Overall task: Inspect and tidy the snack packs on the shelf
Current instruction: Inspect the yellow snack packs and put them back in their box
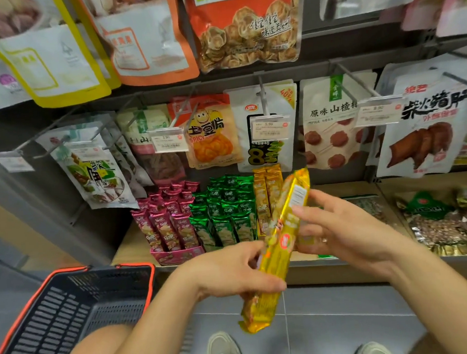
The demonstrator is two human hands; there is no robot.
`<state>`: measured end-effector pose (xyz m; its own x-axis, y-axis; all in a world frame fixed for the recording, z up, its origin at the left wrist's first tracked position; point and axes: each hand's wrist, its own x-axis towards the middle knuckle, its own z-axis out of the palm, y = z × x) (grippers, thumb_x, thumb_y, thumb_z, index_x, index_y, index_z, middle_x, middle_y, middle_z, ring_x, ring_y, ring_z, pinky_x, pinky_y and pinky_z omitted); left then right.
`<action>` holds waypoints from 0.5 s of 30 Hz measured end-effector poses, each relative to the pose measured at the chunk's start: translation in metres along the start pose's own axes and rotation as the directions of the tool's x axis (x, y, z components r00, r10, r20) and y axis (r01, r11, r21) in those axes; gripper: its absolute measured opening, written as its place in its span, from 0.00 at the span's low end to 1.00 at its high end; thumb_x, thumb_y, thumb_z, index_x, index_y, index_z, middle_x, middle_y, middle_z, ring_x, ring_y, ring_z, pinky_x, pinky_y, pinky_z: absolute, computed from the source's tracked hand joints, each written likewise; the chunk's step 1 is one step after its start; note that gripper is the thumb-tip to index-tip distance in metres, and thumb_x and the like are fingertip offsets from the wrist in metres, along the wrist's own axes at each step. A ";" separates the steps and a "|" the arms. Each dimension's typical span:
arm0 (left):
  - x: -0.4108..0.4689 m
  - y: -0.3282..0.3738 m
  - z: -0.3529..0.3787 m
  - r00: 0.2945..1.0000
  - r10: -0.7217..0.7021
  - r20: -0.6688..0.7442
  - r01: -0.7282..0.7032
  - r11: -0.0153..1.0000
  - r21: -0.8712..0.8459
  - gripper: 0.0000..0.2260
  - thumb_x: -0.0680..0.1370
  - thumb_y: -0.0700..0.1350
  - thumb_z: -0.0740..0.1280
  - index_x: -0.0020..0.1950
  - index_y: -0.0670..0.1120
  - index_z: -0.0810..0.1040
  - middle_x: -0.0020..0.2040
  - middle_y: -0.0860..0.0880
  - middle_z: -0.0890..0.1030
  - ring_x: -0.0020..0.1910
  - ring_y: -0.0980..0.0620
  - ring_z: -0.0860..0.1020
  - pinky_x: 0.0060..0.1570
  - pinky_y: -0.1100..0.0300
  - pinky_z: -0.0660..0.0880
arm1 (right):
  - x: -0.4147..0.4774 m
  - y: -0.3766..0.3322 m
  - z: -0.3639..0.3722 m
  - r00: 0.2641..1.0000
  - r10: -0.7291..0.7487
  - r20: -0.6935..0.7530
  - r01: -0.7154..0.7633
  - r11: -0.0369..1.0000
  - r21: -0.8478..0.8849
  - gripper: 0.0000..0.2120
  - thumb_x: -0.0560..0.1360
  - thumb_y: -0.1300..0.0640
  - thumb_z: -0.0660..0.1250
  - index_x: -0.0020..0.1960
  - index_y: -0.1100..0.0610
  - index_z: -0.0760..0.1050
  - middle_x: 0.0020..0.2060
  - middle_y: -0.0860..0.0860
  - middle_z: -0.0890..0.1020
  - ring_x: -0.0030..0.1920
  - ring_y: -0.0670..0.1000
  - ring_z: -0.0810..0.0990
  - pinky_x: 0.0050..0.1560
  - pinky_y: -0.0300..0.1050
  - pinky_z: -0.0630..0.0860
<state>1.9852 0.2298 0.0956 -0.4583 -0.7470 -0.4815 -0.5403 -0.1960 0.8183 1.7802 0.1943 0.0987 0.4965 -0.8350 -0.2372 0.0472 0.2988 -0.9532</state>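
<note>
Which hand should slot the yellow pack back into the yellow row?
Probably right. The right hand holds the yellow pack at its upper end, beside the yellow row on the shelf; the left hand grips it lower down, farther from that row.

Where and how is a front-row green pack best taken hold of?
Pinch its top end from above and in front. The green packs stand upright, wedged between pink packs and yellow packs, so probably only tops are free. The left hand and right hand hold a loose yellow pack.
</note>
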 end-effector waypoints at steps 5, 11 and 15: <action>-0.001 0.000 0.006 0.997 -0.044 0.071 0.024 0.965 0.261 0.14 0.74 0.49 0.74 0.56 0.49 0.74 0.50 0.51 0.80 0.50 0.51 0.80 0.58 0.49 0.77 | 0.005 0.005 -0.007 0.923 -0.056 -0.381 0.075 0.997 0.035 0.16 0.73 0.55 0.71 0.60 0.50 0.73 0.40 0.56 0.86 0.39 0.51 0.85 0.37 0.48 0.81; 0.000 -0.003 -0.007 0.958 0.146 -0.248 -0.122 0.986 0.110 0.15 0.73 0.48 0.75 0.59 0.51 0.79 0.49 0.53 0.82 0.43 0.60 0.78 0.46 0.66 0.75 | 0.005 -0.002 -0.037 0.710 -0.052 -0.702 0.216 0.965 0.148 0.09 0.79 0.63 0.63 0.55 0.52 0.75 0.42 0.59 0.83 0.38 0.52 0.82 0.42 0.52 0.80; -0.002 -0.003 -0.012 0.903 0.192 -0.385 -0.175 0.981 0.080 0.19 0.67 0.45 0.80 0.55 0.54 0.81 0.48 0.51 0.84 0.42 0.58 0.80 0.49 0.60 0.79 | 0.005 0.001 -0.044 0.672 -0.005 -0.741 0.245 0.945 0.217 0.11 0.79 0.63 0.61 0.59 0.53 0.74 0.41 0.57 0.83 0.38 0.50 0.82 0.38 0.49 0.80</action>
<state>1.9959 0.2242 0.0978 -0.2463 -0.9565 -0.1564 -0.5063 -0.0106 0.8623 1.7442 0.1700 0.0881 -0.3085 -0.9046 -0.2941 0.3540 0.1778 -0.9182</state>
